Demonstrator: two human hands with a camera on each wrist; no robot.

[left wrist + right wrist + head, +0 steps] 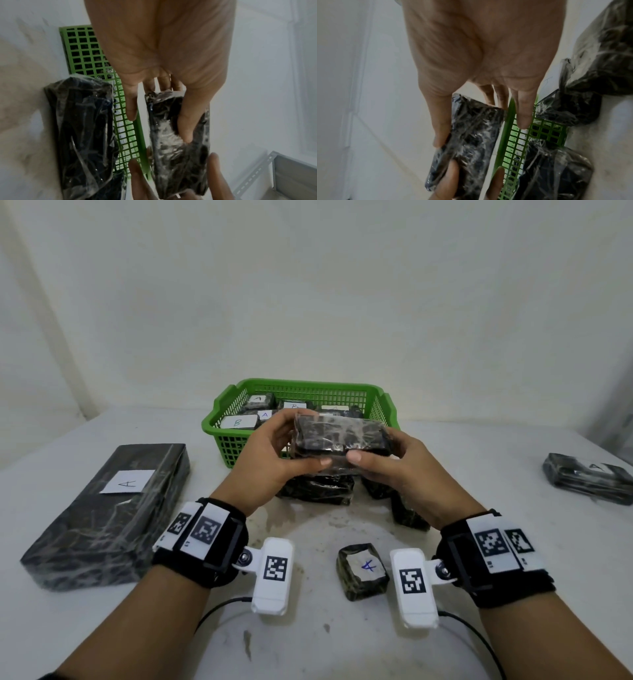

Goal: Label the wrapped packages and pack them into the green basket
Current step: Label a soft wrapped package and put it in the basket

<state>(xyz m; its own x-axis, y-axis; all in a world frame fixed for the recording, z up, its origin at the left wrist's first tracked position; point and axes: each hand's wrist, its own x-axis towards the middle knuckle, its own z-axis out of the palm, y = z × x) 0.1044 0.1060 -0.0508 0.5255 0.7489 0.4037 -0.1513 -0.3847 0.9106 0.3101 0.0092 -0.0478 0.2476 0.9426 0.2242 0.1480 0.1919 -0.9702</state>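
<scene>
While held, package (339,436) between both grips

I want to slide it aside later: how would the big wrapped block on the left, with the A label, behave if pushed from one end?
The big block lies flat on a broad face, so it would likely slide, not tip or roll. Its straight edges suggest it is stiff. The glossy wrap may be slippery on the table; its weight cannot be judged.
</scene>
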